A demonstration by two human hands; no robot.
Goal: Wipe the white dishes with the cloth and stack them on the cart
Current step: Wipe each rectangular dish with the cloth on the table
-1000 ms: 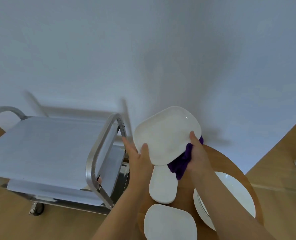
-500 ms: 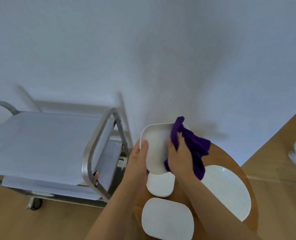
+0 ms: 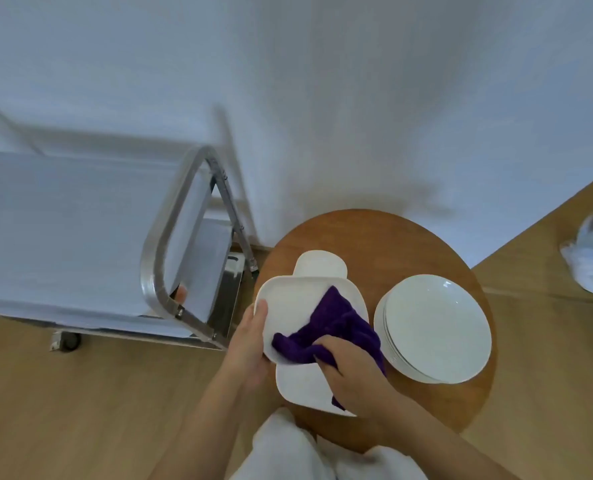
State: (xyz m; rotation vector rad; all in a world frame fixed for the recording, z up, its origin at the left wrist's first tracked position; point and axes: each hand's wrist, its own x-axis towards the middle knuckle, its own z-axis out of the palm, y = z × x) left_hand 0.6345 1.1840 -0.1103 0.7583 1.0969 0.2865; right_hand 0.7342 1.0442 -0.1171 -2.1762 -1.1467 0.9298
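The wiping step is under way. The left hand [image 3: 250,336] is gripping the left edge of a white squarish dish [image 3: 298,306], thumb lying over the rim and fingers curled beneath, holding it just above the round wooden tabletop [image 3: 392,237]. The right hand [image 3: 348,370] is clutching a purple cloth [image 3: 336,327], its fingers bunched into the fabric, and is pressing it onto the inside face of that dish, toward its near right part.

Two more white dishes of the same rounded-square sort are lying on the tabletop: one [image 3: 321,263] is showing beyond the held dish, the other [image 3: 303,386] is sitting below it, nearer the person, partly covered by the right hand. A stack of round white plates [image 3: 437,327] is resting to the right, just beside the cloth.

The metal cart [image 3: 170,244] is standing to the left, near the tabletop, and no dishes are showing on its top shelf [image 3: 70,230], so the task looks to be at an early stage.

Judging from this, the next move is calling for the cloth to sweep the bare far and left parts of the dish, then lift away while the left hand carries the dish left over the cart's rail and sets it flat on the shelf.
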